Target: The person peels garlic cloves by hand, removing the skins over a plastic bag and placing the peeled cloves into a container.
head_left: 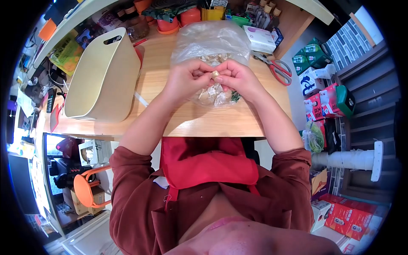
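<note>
Both hands meet over a clear plastic bag (pixel 212 38) on the wooden table. Between the fingertips is a small pale piece (pixel 215 74), possibly a garlic clove. My left hand (pixel 192 77) has its fingers pinched together at the left side of the piece. On the other side, my right hand (pixel 239 77) holds it between thumb and fingers. Beneath the hands, whitish pieces and papery bits (pixel 210 97) lie in or on the plastic. A small green printed patch (pixel 235 96) shows beside them.
A tall cream bin (pixel 100 76) stands at the left of the table (pixel 212 123). Red-handled scissors (pixel 276 68) lie to the right of the bag. Behind are a white box (pixel 260 39), red pots (pixel 189 17) and small bottles (pixel 265 15).
</note>
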`<state>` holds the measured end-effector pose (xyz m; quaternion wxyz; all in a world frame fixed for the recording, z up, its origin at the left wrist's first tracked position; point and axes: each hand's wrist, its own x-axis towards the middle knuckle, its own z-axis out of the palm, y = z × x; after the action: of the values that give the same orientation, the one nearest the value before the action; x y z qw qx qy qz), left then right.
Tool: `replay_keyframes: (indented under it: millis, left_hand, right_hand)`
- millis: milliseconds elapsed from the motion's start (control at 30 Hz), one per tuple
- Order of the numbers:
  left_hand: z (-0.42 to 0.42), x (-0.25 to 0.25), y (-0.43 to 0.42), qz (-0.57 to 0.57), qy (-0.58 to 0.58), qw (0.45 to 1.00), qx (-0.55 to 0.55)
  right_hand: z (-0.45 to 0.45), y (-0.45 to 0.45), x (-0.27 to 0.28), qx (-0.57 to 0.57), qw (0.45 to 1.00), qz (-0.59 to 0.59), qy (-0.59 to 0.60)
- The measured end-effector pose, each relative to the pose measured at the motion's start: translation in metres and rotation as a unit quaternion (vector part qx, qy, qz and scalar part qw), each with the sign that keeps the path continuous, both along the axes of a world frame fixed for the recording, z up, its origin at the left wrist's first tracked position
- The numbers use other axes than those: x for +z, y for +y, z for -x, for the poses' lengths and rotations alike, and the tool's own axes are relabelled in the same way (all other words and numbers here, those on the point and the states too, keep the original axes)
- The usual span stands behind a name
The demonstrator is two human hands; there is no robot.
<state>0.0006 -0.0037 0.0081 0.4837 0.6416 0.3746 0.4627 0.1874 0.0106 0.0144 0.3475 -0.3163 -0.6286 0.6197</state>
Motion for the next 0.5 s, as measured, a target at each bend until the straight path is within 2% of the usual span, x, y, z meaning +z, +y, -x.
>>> replay_keyframes:
  millis: [67, 367, 500]
  left_hand:
    - [0.001, 0.001, -0.001, 0.001, 0.013, 1.000, 0.003]
    - [0.001, -0.011, 0.004, -0.137, 0.105, 0.984, 0.036]
    - [0.002, -0.014, 0.005, -0.123, 0.103, 0.986, 0.043]
  right_hand:
    - [0.002, -0.001, 0.000, -0.001, 1.000, 0.001, 0.003]
    - [0.002, 0.004, -0.008, -0.006, 1.000, -0.010, -0.015]
    - [0.003, 0.003, -0.006, -0.002, 1.000, -0.006, -0.008]
